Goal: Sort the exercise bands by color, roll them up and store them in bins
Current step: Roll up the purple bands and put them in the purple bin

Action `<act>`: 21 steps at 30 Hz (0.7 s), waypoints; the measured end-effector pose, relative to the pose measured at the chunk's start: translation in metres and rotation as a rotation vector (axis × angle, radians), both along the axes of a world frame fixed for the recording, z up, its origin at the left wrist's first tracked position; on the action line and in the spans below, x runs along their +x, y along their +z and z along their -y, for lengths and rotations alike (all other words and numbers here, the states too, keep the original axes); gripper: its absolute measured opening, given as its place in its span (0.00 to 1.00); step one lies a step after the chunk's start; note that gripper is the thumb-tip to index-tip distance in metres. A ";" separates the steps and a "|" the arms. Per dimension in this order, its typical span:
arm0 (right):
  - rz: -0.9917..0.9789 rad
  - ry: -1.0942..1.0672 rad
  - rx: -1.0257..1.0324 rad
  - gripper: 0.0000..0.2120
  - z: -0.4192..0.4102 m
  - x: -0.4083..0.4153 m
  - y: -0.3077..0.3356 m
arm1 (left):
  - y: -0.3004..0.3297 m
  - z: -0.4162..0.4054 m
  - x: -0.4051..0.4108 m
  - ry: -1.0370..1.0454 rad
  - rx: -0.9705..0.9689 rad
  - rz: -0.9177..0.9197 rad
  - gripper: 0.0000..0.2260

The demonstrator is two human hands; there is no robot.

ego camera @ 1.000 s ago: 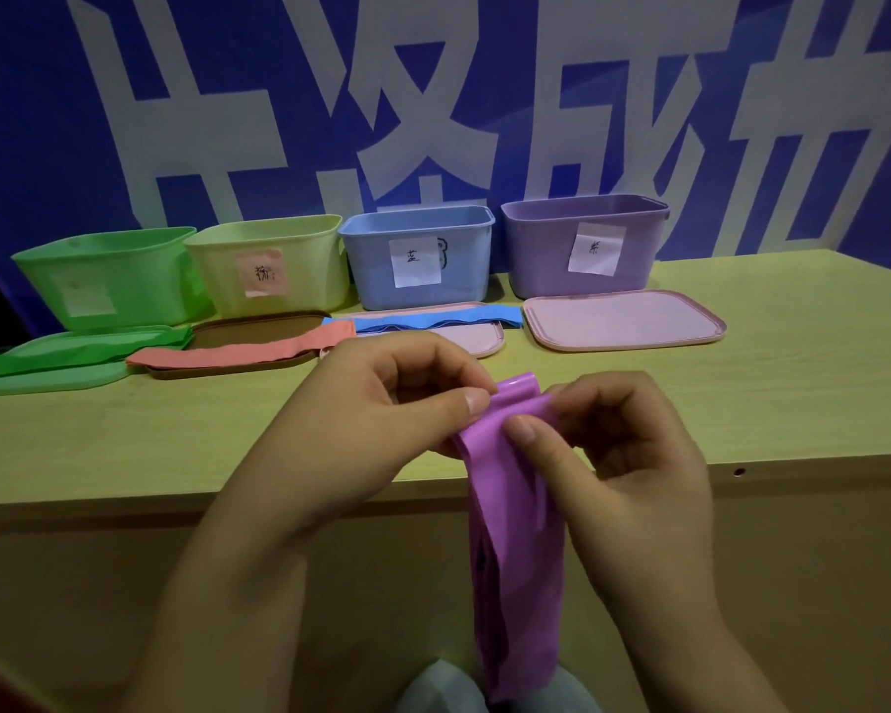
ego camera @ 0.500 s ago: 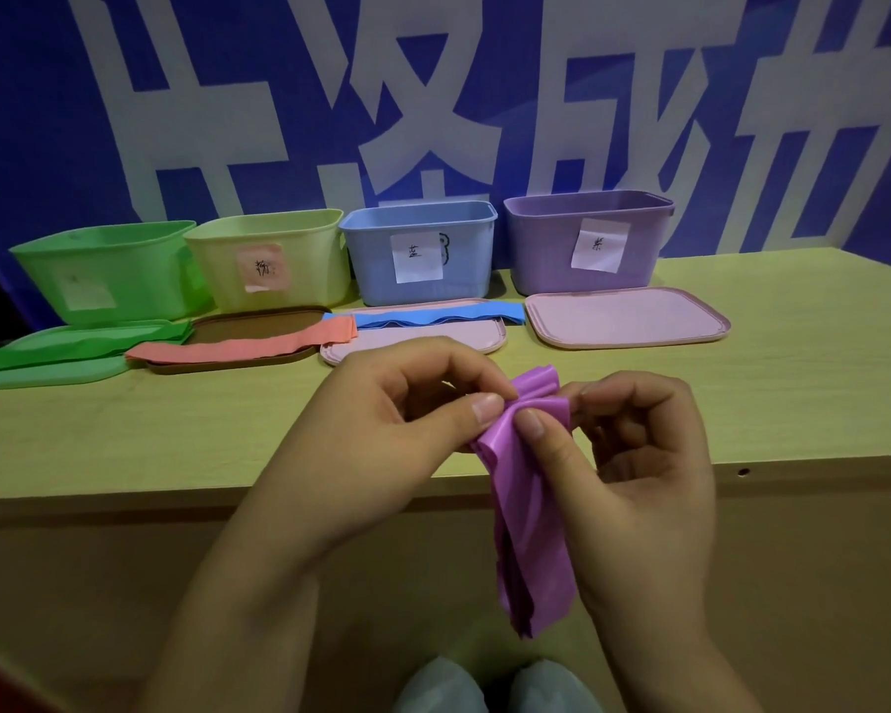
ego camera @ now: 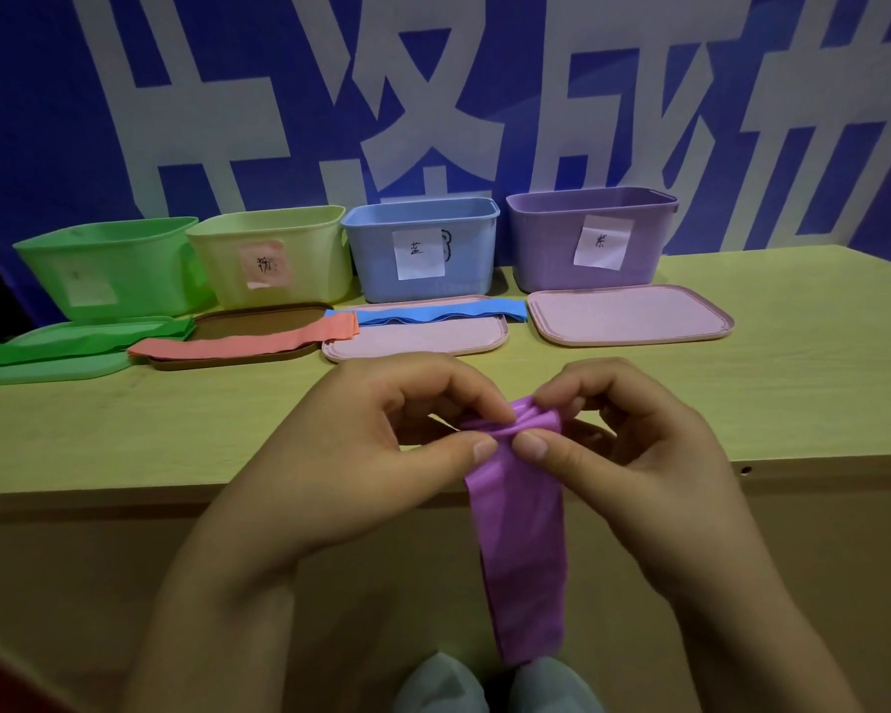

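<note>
Purple band (ego camera: 518, 532) is held in front of the table (ego camera: 741, 383) edge, its top end pinched between both hands while the rest hangs straight down toward the floor. The left hand (ego camera: 381, 434) is clamped on the bunched top end, thumb and forefinger pressed together on it; the right hand (ego camera: 633, 445) is clamped likewise from the other side, with thumb and curled fingers closed on the same end. Only the first turn of a roll appears to have been formed (most of the length is seen unrolled), so the rolling step is judged to be at its start. Sorting appears complete: the green band (ego camera: 73, 344) is laid on the green lid (ego camera: 47, 370), the orange band (ego camera: 248, 344) across the brown lid (ego camera: 258, 321), and the blue band (ego camera: 433, 313) at the far edge of a pink lid (ego camera: 417, 342). A second pink lid (ego camera: 628, 313) lies bare before the purple bin (ego camera: 551, 249). None of the three laid-out bands is rolled. Contents of the green bin (ego camera: 140, 254), yellow bin (ego camera: 309, 249) and blue bin (ego camera: 376, 249) cannot be seen from this angle. Remaining work is judged to be: the purple band rolled fully and placed in the purple bin, then each other band rolled and stored in its matching bin.
</note>
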State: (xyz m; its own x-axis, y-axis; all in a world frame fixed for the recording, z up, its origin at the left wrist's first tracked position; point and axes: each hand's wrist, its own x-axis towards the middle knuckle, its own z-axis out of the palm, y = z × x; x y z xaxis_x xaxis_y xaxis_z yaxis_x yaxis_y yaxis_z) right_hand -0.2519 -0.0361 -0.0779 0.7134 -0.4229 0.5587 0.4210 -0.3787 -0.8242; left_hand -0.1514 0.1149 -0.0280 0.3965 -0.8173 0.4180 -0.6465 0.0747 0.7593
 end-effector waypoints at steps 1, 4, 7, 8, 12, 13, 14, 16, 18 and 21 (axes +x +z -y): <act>-0.037 0.031 -0.001 0.11 0.002 -0.002 0.001 | 0.000 0.000 0.000 -0.003 0.003 0.012 0.08; -0.075 0.057 -0.011 0.12 0.005 -0.006 0.005 | 0.000 0.000 -0.001 -0.012 0.004 0.044 0.09; -0.068 0.064 -0.063 0.11 0.005 -0.009 0.007 | 0.000 -0.001 -0.001 -0.023 0.008 0.065 0.09; -0.049 0.058 -0.100 0.10 0.005 -0.009 0.008 | 0.000 -0.001 -0.001 -0.024 0.010 0.066 0.09; 0.018 0.033 -0.232 0.06 0.003 -0.009 0.008 | 0.000 -0.003 0.000 -0.033 0.005 0.017 0.08; 0.008 0.026 -0.238 0.07 0.003 -0.009 0.008 | -0.001 -0.003 0.001 -0.034 0.004 0.005 0.08; -0.005 0.022 -0.237 0.07 0.003 -0.008 0.008 | -0.001 -0.003 0.001 -0.035 0.005 -0.004 0.08; -0.003 0.018 -0.216 0.06 0.002 -0.007 0.007 | -0.002 -0.003 0.001 -0.037 0.007 -0.038 0.08; 0.037 0.022 -0.164 0.04 0.000 -0.006 0.005 | -0.002 -0.002 0.001 -0.046 -0.003 -0.073 0.06; 0.099 0.024 -0.106 0.05 -0.003 -0.006 0.003 | -0.001 -0.003 0.002 -0.040 -0.020 -0.133 0.06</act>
